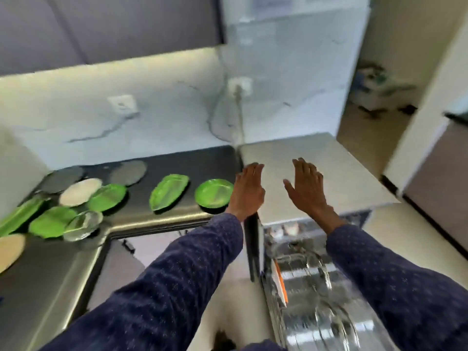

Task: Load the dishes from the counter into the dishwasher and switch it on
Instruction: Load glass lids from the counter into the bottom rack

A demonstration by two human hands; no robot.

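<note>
Both my hands are raised over the pale top of the dishwasher (324,158), fingers straight, holding nothing. My left hand (249,190) hovers at the seam between the dark counter (202,160) and the dishwasher top. My right hand (307,186) is a little to its right. Below them the dishwasher stands open, its metal rack (314,282) pulled out and blurred. On the counter lie a round green plate (214,192), a green leaf-shaped dish (168,191), several more green dishes (52,221), a white plate (79,192), grey plates (128,172) and a glass bowl (82,225).
A cream plate (8,250) lies at the counter's left edge. A cable hangs from a wall socket (239,86) behind the dishwasher. To the right a doorway (377,97) leads to another room. Grey cabinets (109,24) hang above.
</note>
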